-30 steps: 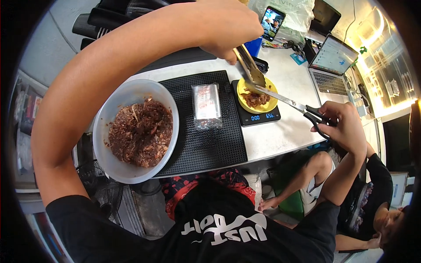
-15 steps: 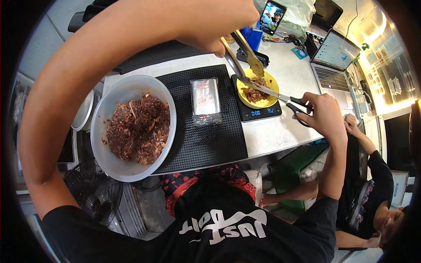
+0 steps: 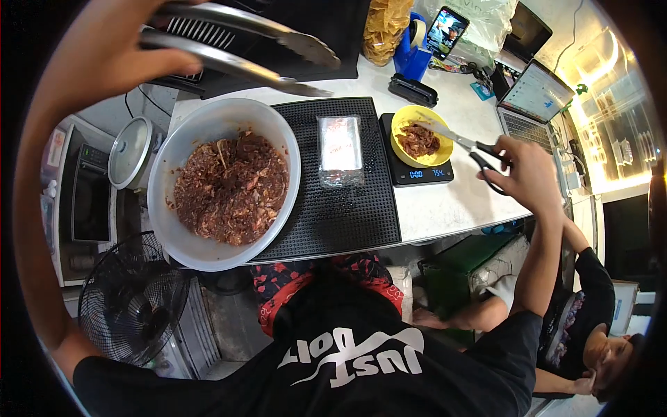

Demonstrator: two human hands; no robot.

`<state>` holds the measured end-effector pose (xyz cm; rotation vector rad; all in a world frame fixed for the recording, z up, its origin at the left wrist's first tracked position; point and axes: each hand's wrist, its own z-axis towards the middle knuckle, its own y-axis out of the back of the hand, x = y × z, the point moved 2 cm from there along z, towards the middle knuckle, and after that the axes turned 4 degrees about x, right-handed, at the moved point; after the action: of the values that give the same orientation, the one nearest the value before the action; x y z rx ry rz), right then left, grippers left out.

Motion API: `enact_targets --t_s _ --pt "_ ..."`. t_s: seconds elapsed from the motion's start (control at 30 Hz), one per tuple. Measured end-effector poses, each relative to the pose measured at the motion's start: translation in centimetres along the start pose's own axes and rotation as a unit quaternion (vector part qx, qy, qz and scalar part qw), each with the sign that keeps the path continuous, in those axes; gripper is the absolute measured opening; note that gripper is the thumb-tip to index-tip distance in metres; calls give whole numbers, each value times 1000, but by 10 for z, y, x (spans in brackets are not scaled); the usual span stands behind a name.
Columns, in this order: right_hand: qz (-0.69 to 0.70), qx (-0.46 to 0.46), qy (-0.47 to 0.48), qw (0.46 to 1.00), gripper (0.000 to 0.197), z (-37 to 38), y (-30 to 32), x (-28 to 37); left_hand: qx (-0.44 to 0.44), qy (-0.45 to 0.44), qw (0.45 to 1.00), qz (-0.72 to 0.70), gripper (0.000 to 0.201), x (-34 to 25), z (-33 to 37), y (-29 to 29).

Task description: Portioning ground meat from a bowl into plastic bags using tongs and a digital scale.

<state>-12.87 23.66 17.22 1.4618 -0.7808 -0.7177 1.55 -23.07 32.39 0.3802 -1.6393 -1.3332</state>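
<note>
My left hand (image 3: 114,62) grips metal tongs (image 3: 274,28) at the upper left, their jaws spread with nothing between them. My right hand (image 3: 526,170) has its fingers in the handles of black-handled scissors (image 3: 462,141). The blades reach over the rim of a small yellow bowl (image 3: 445,149). Dark marinated meat strips (image 3: 419,142) lie in that bowl, which stands on a black digital scale (image 3: 388,156) with a lit display. A large translucent bowl (image 3: 157,187) on the left holds a big heap of marinated meat (image 3: 229,198).
A stack of clear plastic pouches (image 3: 340,149) lies on a black rubber mat (image 3: 299,226). Behind stand a blue tape dispenser (image 3: 411,59), a phone (image 3: 448,31) and a laptop (image 3: 524,128). A fan (image 3: 135,306) stands at lower left. Another person (image 3: 590,306) is at the right.
My left hand has swung the tongs from the yellow bowl leftward, toward the large bowl. The scissors remain at the yellow bowl, their blades now higher against its rim. The view has shifted slightly.
</note>
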Motion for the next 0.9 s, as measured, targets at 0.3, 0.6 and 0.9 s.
enact_targets --t_s 0.3,0.6,0.9 --pt "-110 -40 11 993 44 -9 -7 -9 121 147 981 -38 84 -21 -119 6" --pt "-60 -93 -21 994 45 -32 44 -15 172 227 959 4 49 -58 -134 -12" --pt "120 -199 156 960 48 -12 39 36 193 198 961 28 35 -77 -114 -30"
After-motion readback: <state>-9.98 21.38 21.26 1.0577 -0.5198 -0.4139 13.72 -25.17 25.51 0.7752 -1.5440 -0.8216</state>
